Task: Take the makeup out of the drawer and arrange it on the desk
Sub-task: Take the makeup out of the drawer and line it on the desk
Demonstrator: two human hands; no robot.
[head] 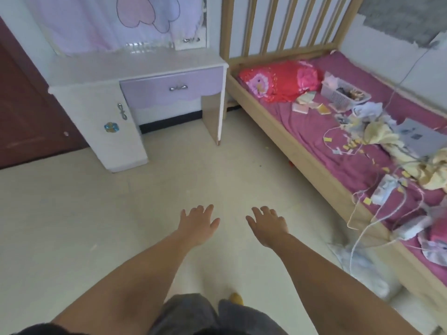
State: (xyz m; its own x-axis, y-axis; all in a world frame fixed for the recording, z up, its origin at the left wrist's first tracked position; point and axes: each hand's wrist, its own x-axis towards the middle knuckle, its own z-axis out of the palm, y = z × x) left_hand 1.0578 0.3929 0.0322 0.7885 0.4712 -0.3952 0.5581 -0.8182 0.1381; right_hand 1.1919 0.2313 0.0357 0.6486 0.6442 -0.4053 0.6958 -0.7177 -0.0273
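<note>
Drawer shut, under top of table; makeup not seen, presumably inside. Left hand and right hand outstretched over floor, well short of drawer, each grip wide, fingers spread, holding nothing. Bed right of drawer, cluttered.

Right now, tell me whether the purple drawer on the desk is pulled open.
No, the purple drawer sits flush in the desk, and both the left hand and the right hand are empty, well short of it.
</note>
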